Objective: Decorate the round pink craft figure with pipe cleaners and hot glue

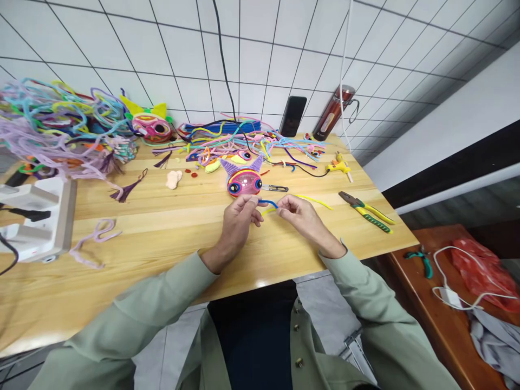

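My left hand (239, 219) and my right hand (303, 214) both pinch a short blue pipe cleaner (268, 203) that arches between them above the wooden table (170, 233). A yellow pipe cleaner (314, 201) lies under it and runs off to the right. Just behind my hands stands a pink round craft figure (244, 181) with purple ears and dark eyes. A small pair of metal snips (275, 188) lies to its right.
Heaps of coloured pipe cleaners (60, 127) fill the back left and back middle. A second figure (151, 124), a phone (293, 115), a bottle (335, 111), a glue gun (339, 167) and pliers (368, 211) stand about. A white box (40, 216) sits at left.
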A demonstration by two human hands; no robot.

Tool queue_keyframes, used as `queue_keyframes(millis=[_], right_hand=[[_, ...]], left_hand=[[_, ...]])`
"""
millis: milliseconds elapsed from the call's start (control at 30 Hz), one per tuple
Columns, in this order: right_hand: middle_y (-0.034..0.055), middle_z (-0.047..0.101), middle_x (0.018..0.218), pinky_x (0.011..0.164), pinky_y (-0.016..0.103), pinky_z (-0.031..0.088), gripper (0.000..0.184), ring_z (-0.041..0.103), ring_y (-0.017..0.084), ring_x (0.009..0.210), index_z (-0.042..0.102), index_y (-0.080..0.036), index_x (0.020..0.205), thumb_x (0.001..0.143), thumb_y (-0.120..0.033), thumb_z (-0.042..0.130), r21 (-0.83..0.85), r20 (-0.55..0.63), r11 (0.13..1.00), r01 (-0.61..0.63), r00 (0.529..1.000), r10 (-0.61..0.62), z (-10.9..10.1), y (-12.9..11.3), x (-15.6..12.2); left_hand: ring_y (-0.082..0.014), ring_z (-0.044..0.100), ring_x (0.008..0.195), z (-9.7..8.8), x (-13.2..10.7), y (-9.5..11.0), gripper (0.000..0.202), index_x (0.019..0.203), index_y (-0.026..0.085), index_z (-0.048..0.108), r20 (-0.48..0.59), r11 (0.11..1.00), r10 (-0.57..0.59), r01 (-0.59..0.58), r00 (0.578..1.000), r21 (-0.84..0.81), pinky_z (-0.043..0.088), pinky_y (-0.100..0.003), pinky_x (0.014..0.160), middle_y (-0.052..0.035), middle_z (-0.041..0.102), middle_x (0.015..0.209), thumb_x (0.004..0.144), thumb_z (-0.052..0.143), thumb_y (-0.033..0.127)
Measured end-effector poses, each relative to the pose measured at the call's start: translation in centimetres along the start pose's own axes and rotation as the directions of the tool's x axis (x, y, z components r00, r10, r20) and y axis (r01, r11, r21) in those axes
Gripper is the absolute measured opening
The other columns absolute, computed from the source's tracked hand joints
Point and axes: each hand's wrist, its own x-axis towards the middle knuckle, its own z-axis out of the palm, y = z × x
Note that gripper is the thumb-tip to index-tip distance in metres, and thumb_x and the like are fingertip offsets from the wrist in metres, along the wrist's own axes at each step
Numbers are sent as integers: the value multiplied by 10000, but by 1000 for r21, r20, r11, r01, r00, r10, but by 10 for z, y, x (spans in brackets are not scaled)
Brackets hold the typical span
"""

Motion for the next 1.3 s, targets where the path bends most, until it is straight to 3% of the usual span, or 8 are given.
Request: queue_keyframes(millis=[233, 400, 500, 667, 833, 967, 1133, 1300], right_hand=[[-6, 729, 900, 760, 329, 473, 309, 615, 172, 804, 826, -243, 1012, 1002, -543, 899, 112, -52, 990, 91, 995, -85, -3, -14, 26], [-14, 695, 832, 734, 340, 451, 473, 575, 170, 767, 832, -238, 947, 994, -702, 913, 123, -148, 979, 164, 978, -146, 3, -12, 52], [23, 760, 940, 808, 361, 520, 462, 663, 194, 862, 830, -240, 895, 989, -682, 929, 89, -166, 970, 226, 964, -210, 6, -13, 64], [40, 831, 978, 834, 370, 575, 395, 714, 217, 892, 868, -249, 984, 1031, -639, 907, 117, -65, 965, 234, 972, -227, 13, -14, 73], [39, 800, 913, 793, 372, 555, 189, 648, 213, 824, 899, -263, 981, 1081, -421, 873, -85, -106, 923, 374, 918, -382, 14, -9, 72], [32, 816, 945, 797, 360, 571, 68, 638, 203, 811, 910, -266, 1031, 1064, -300, 862, -83, -131, 919, 386, 910, -394, 12, -5, 71], [28, 803, 922, 801, 354, 572, 104, 625, 204, 812, 878, -257, 972, 1062, -296, 845, -99, -128, 922, 375, 914, -386, 11, -4, 70], [43, 793, 966, 838, 378, 592, 117, 636, 226, 856, 880, -271, 1029, 1104, -337, 818, -154, -142, 903, 401, 896, -422, 13, -8, 64]], left_hand=[[-113, 568, 546, -8, 8, 9, 384, 908, 199, 853, -29, 971, 219, -215, 975, 109, 517, -236, 558, 25, 660, 618, 902, 887, 581], [-107, 534, 517, -13, 17, 11, 365, 867, 204, 844, -47, 962, 254, -248, 966, 111, 459, -224, 512, 26, 644, 600, 880, 917, 561], [-100, 498, 506, -16, 21, 11, 321, 889, 203, 852, -54, 950, 292, -283, 955, 132, 417, -215, 490, 38, 630, 590, 851, 946, 508], [-100, 456, 500, -23, 25, 13, 260, 891, 209, 852, -60, 906, 395, -378, 917, 190, 360, -220, 487, 55, 586, 566, 897, 914, 461], [-102, 416, 520, -35, 28, 13, 197, 848, 215, 867, -44, 840, 465, -425, 884, 338, 351, -247, 522, 63, 548, 568, 921, 853, 397], [-116, 454, 567, -41, 31, 11, 223, 839, 218, 871, -17, 759, 539, -478, 842, 442, 379, -262, 567, 43, 606, 612, 939, 845, 416], [-130, 502, 610, -45, 34, 9, 246, 831, 217, 845, 5, 699, 579, -500, 815, 511, 420, -273, 617, 20, 679, 675, 968, 817, 420], [-133, 525, 622, -45, 35, 8, 236, 843, 226, 836, -11, 724, 569, -495, 822, 480, 440, -276, 639, 17, 700, 705, 970, 837, 426]])
